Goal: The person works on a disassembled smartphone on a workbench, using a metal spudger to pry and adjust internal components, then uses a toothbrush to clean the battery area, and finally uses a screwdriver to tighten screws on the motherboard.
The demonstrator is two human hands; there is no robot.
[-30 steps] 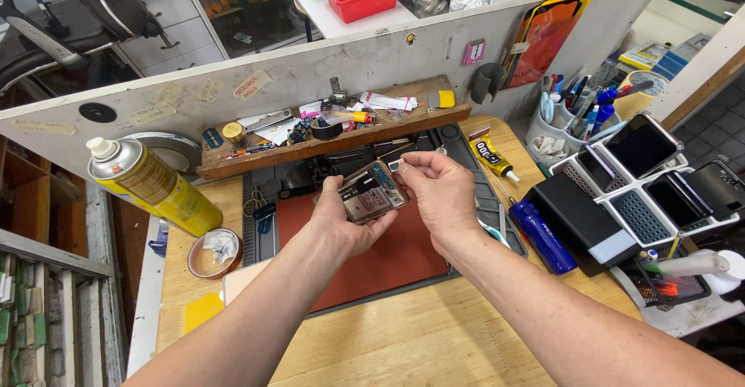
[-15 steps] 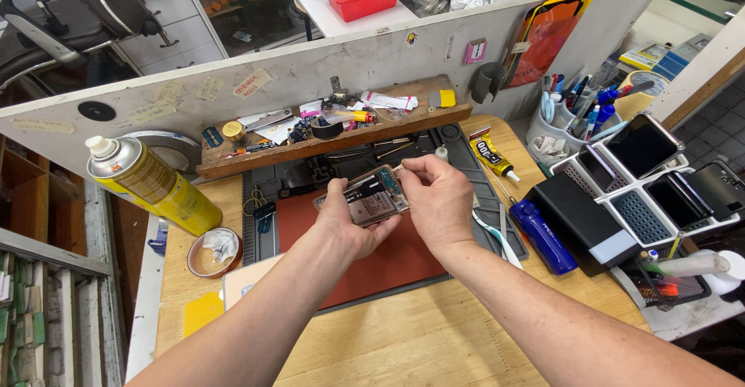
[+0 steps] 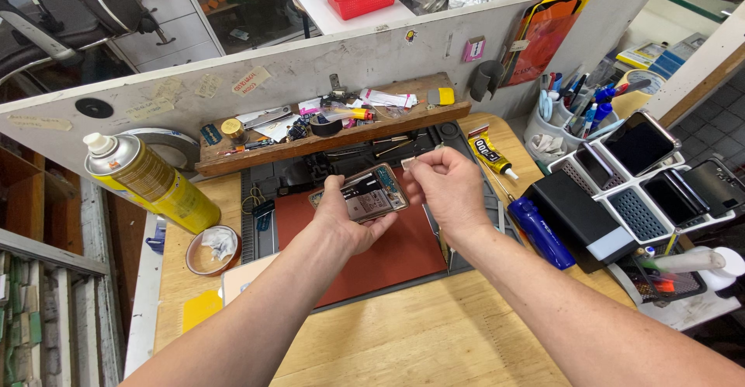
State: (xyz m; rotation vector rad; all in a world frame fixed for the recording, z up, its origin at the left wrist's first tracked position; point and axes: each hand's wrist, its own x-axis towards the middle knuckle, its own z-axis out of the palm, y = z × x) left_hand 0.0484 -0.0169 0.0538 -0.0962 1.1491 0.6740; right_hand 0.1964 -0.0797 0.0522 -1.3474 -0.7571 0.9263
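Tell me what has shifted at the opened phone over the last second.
The right hand has drawn slightly back to the right of the opened phone, its fingers pinching a small pale piece. The left hand still holds the phone above the red mat. The yellow spray can has not moved.

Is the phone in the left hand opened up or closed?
Opened: the phone in the left hand shows bare internal parts, no back cover.

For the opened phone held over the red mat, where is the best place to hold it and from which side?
Judging by its pose, by the long edges from below, as the left hand does: the opened phone lies flat with its exposed internals up, so a cradling grip keeps fingers off them and leaves the top clear for the right hand.
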